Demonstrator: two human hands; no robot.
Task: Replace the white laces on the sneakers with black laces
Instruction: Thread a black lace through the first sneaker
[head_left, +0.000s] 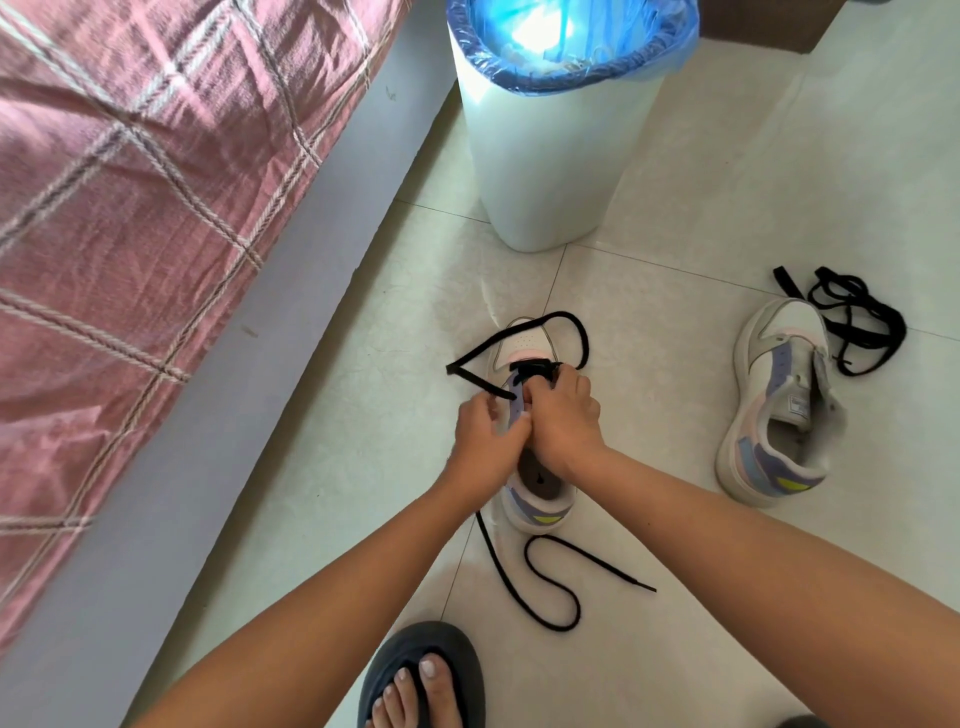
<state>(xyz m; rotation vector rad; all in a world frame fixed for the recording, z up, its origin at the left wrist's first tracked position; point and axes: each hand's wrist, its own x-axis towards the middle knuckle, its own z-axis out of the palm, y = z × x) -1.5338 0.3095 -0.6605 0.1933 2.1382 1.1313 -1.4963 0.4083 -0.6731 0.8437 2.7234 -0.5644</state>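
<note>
Where the near sneaker (535, 467) stands on the tile, toe toward the white bin (540, 156) and heel toward the person, its long axis runs straight away from the body. Black lace (519, 332): crosses the lowest eyelets, loops past the toe; a second length trails behind the heel. Left hand (483, 441): on the sneaker's left flank, fingertips pinching the lace where it meets an eyelet. Right hand (563, 421): over the tongue, fingers curled down onto the lace at the eyelet row. Both hands equally near; forearms converge from behind the heel. Second sneaker (779, 405): well right of the first, unlaced, spare black lace (857, 322) bunched beyond its toe. Judged: threading at the lower eyelets.
</note>
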